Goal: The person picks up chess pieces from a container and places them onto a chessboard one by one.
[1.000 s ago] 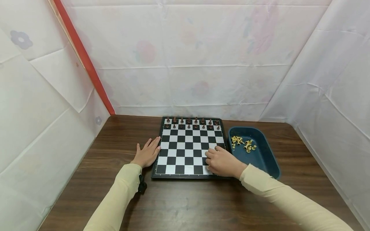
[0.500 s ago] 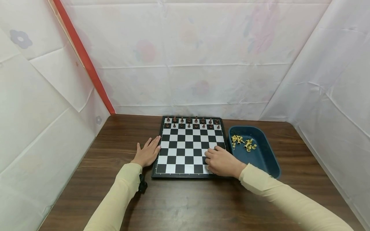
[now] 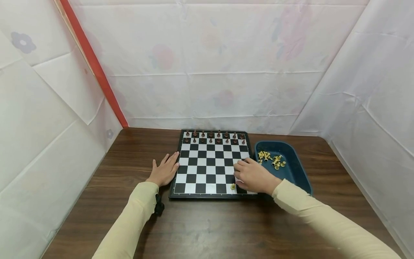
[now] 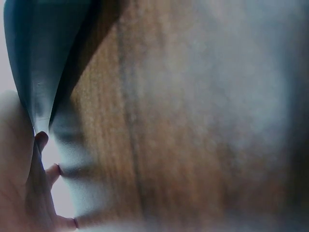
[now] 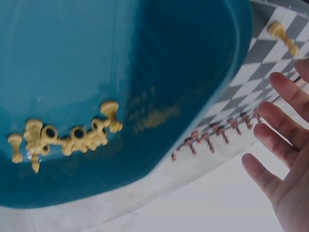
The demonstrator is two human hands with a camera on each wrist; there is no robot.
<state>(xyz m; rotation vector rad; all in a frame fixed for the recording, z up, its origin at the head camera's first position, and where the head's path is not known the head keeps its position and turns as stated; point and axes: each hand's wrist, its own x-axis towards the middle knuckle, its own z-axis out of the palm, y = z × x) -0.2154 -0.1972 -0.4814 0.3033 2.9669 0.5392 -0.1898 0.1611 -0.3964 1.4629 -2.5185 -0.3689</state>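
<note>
A pale gold chess piece [image 3: 233,186] stands on the near row of the black and white chessboard [image 3: 206,154], right of its middle. Just to the right of that piece is my right hand [image 3: 253,176], over the board. In the right wrist view its fingers [image 5: 285,121] are spread and hold nothing, apart from the gold piece. My left hand [image 3: 163,171] lies flat on the table with spread fingers, the fingertips touching the board's left edge. Dark reddish-brown chess pieces [image 3: 211,135] fill the two far rows.
A blue tray [image 3: 302,176] stands against the board's right side. Several gold chess pieces [image 3: 277,162] lie jumbled in its far left part. Beneath everything is a dark wooden table [image 3: 207,230], with white sheets hung behind and at both sides.
My right hand has let go of the gold chess piece and drawn slightly right, leaving the piece visible on the near row. The left hand stays where it was.
</note>
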